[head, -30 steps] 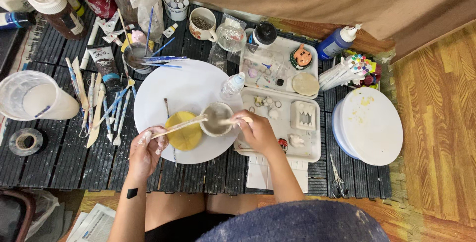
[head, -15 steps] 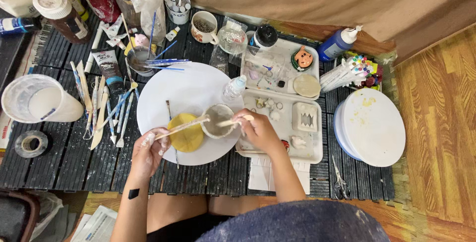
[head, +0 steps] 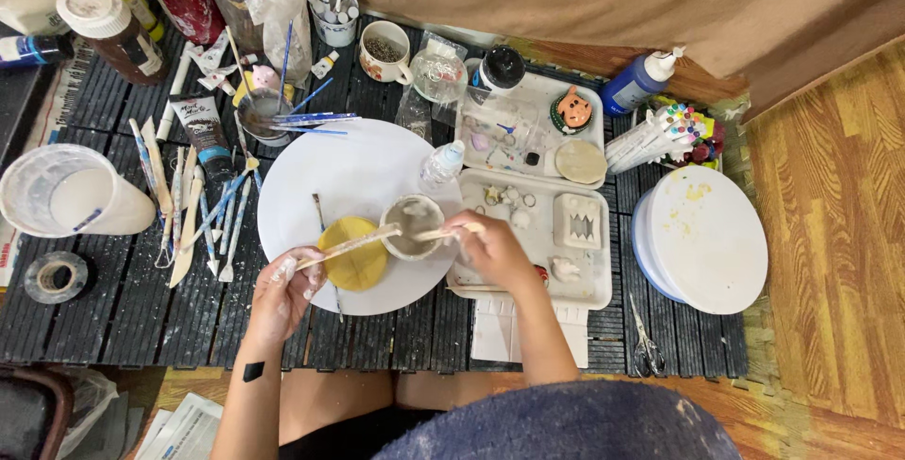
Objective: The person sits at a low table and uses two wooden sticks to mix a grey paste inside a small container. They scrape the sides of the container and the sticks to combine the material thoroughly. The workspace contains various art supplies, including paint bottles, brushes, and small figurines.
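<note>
Head view, looking down at a dark slatted bench (head: 113, 319). Left hand (head: 283, 292) pinches a long wooden stick (head: 351, 245), which slants up-right across a yellow clay disc (head: 354, 253) to the rim of a small clay bowl (head: 412, 226). Right hand (head: 490, 248) curled, fingers pinching a short pale tool (head: 436, 233) whose tip sits in the bowl; hand also touching the bowl's right side. Bowl and disc both lie on a big white round plate (head: 349, 172), near its near edge, disc just left of the bowl, touching it. Thin metal tool (head: 320, 215) lies on the plate beside the disc. White trays (head: 589, 276) with small clay bits right of the plate, small clear bottle (head: 441, 164) at the plate's far right edge. Stack of white plates (head: 707, 234) further right, scissors (head: 646, 342) near it. Brushes and sculpting tools (head: 189, 210) left of the plate, plastic cup (head: 57, 196) and tape roll (head: 55, 277) far left. Paint bottles, jars along the far edge.
</note>
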